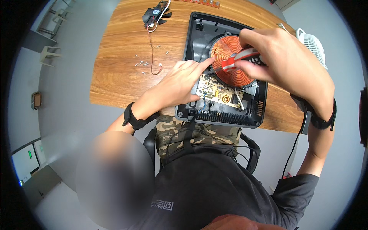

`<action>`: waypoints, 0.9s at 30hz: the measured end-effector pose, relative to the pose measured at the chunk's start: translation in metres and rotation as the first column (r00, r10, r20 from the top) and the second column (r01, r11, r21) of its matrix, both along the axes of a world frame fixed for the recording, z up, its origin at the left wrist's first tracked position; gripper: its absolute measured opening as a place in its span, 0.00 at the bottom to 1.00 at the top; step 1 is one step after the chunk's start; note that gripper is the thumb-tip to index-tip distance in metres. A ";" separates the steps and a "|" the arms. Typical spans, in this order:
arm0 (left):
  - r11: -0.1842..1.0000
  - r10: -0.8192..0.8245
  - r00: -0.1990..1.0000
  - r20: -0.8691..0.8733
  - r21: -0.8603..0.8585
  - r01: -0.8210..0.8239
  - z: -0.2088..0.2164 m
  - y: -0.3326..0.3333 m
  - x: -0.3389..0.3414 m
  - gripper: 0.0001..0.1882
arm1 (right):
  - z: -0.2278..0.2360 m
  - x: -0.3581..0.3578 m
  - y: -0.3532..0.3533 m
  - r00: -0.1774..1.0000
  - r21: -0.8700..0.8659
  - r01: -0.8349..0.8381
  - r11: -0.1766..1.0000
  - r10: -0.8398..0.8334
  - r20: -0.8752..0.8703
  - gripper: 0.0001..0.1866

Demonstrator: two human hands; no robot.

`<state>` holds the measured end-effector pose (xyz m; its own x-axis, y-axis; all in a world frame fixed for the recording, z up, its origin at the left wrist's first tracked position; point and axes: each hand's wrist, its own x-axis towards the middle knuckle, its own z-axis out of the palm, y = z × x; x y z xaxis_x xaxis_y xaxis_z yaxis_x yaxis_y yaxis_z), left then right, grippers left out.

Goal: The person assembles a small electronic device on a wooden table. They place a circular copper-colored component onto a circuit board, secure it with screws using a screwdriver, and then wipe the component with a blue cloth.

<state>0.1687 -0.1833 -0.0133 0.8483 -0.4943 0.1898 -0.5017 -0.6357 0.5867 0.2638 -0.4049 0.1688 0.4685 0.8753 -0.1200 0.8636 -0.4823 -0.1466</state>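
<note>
Slantwise, screwdriver (229, 64) points lower left; right grip (278, 53) curled closed round handle (246, 54).

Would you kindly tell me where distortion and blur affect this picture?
Head view: fisheye distortion bows the wooden table's edges, with black corners; a smooth round blur hides part of the lower left; the right hand and screwdriver look fairly clear.

Orange coil (234, 78), red-and-white screwdriver (229, 64), black casing (196, 44), camouflage trousers (168, 132)
</note>
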 end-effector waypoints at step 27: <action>0.999 0.030 1.000 0.003 0.044 -0.030 0.008 -0.001 0.003 0.54 | 0.004 0.003 0.006 0.999 0.055 -0.004 0.998 0.005 -0.031 0.19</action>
